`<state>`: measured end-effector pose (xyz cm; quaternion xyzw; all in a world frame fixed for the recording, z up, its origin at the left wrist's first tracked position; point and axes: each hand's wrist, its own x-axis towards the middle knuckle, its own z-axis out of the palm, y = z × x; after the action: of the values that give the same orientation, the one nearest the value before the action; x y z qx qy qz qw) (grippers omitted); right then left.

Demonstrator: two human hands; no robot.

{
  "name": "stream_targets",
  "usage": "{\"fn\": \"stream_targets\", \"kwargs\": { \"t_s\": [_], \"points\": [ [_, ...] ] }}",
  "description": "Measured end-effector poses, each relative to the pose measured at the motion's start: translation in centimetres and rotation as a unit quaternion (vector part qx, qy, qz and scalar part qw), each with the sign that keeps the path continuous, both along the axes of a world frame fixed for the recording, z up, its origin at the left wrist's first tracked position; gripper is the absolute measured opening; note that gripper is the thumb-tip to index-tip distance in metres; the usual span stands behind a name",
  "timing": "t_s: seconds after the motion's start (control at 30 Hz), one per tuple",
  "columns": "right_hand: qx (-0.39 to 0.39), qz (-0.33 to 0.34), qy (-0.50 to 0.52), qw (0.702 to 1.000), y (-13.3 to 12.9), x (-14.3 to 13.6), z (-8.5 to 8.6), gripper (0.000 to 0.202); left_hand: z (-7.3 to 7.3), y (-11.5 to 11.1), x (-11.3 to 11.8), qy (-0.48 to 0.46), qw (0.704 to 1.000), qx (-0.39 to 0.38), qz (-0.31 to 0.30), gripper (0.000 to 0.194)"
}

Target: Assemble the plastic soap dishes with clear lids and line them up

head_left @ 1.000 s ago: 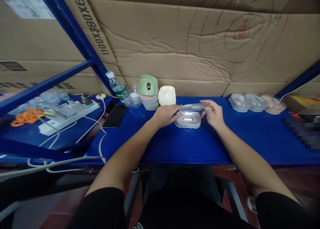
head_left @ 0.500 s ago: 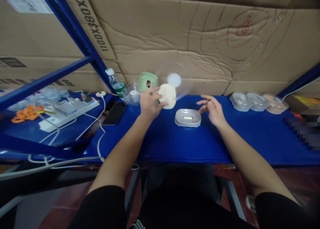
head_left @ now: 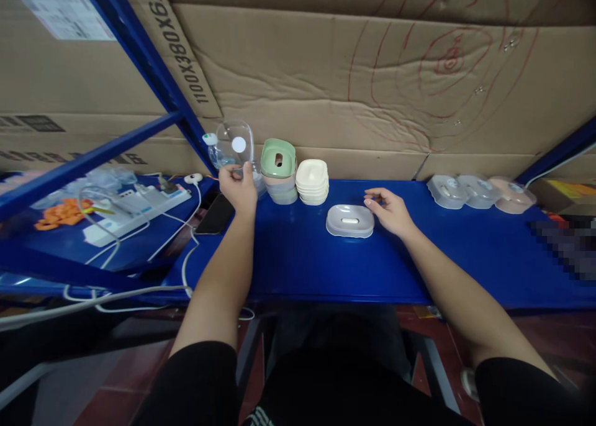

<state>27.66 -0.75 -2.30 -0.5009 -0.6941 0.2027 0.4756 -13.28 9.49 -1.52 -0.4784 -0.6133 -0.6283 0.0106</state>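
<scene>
In the head view, my left hand (head_left: 239, 187) pinches the lower edge of a clear plastic lid (head_left: 228, 134) with a round white sticker. The lid stands upright in front of a water bottle (head_left: 211, 140), beside a stack of clear lids partly hidden behind the hand. My right hand (head_left: 388, 212) is open and holds nothing, its fingers slightly curled. It hovers just right of a grey oval soap dish (head_left: 342, 228) that has a pale bar-shaped piece (head_left: 350, 220) in its middle.
A stack of green and pinkish trays (head_left: 278, 154) stands at the back beside stacked cream trays (head_left: 313, 181). Several lidded dishes (head_left: 449, 193) line the back right. At left lie a phone (head_left: 215, 215), a power strip (head_left: 139, 215), cables and orange pieces (head_left: 65, 213).
My left hand has moved left from beside the cream stack, carrying the clear lid with it. My right hand has shifted slightly, still near the grey dish, which stays in place.
</scene>
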Motion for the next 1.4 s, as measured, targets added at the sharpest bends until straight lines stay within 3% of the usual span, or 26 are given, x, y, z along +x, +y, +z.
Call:
{"fn": "stream_targets", "kwargs": {
  "t_s": [0.1, 0.23, 0.43, 0.53, 0.67, 0.8, 0.9, 1.0, 1.07, 1.1, 1.17, 1.27, 1.4],
  "points": [
    [0.007, -0.003, -0.016, 1.000, 0.0, 0.0, 0.0, 0.046, -0.3, 0.1, 0.2, -0.007, 0.999, -0.001, 0.048, 0.019],
    [0.019, -0.004, -0.035, 0.999, 0.0, -0.1, -0.1, 0.042, -0.3, 0.0, 0.4, -0.015, 0.998, -0.010, 0.059, 0.021],
    [0.041, 0.021, -0.091, 0.995, -0.1, 0.4, 0.3, 0.043, -0.2, 0.6, 0.2, -0.078, 0.993, 0.064, 0.061, 0.014],
    [0.028, 0.071, -0.165, 0.983, -0.2, 0.7, 0.4, 0.057, 0.0, 1.0, 0.0, -0.112, 0.987, 0.099, 0.064, 0.005],
    [-0.023, 0.136, -0.242, 0.961, -0.3, 0.7, 0.1, 0.088, 0.5, 0.9, 0.2, -0.097, 0.984, 0.140, 0.057, 0.018],
    [-0.051, 0.161, -0.245, 0.955, -0.4, 0.3, -0.2, 0.094, 0.9, -0.8, 2.1, 0.021, 0.980, 0.196, 0.002, 0.044],
    [-0.041, 0.153, -0.233, 0.960, -0.5, 0.1, -0.1, 0.093, 1.1, -3.4, 5.3, 0.146, 0.958, 0.228, -0.098, 0.042],
    [-0.016, 0.143, -0.215, 0.966, -0.7, 0.0, 0.3, 0.090, 1.3, -6.5, 9.3, 0.369, 0.867, 0.207, -0.265, 0.035],
    [-0.004, 0.138, -0.193, 0.971, -0.8, -0.1, 0.6, 0.087, 1.4, -8.2, 11.6, 0.444, 0.802, 0.183, -0.357, 0.040],
    [0.000, 0.135, -0.181, 0.974, -0.9, -0.2, 0.7, 0.085, 1.4, -8.8, 12.4, 0.462, 0.783, 0.180, -0.377, 0.044],
    [0.011, 0.128, -0.150, 0.980, -1.0, -0.2, 0.9, 0.081, 1.3, -9.3, 13.4, 0.476, 0.766, 0.185, -0.391, 0.049],
    [0.023, 0.122, -0.077, 0.989, -1.2, -0.2, 1.1, 0.071, 1.0, -9.0, 13.3, 0.481, 0.769, 0.185, -0.378, 0.051],
    [-0.021, 0.120, 0.049, 0.991, -1.1, 0.0, 1.1, 0.066, 0.8, -8.3, 12.5, 0.486, 0.774, 0.150, -0.378, 0.043]
  ]
}}
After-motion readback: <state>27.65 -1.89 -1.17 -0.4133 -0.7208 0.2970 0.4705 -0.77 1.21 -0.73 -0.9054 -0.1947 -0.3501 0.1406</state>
